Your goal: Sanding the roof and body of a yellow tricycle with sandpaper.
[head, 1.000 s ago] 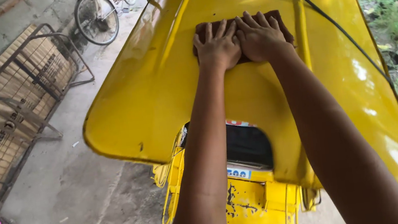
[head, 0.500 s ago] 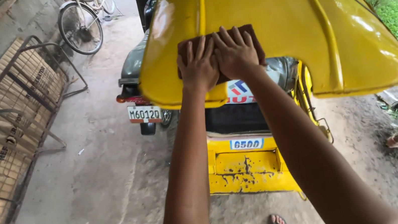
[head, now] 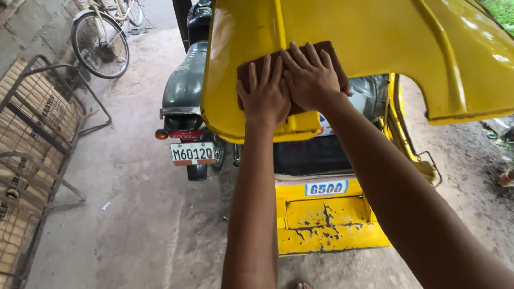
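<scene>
Brown cloth (head: pixel 289 62) pressed flat under left hand (head: pixel 263 95) and right hand (head: pixel 309 79), fingers spread, ungrasped, on yellow sidecar roof (head: pixel 360 27); even pressure suits.

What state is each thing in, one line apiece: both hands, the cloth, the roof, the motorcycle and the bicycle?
Left hand: flat, fingers spread, pressing on the cloth.
Right hand: flat, fingers spread, pressing on the cloth beside the left.
Dark brown cloth: spread flat on the roof, under both hands.
Glossy yellow metal sidecar roof: shiny, near its rear edge under the cloth.
Black motorcycle: parked upright, riderless.
Bicycle: standing by the wall.
</scene>
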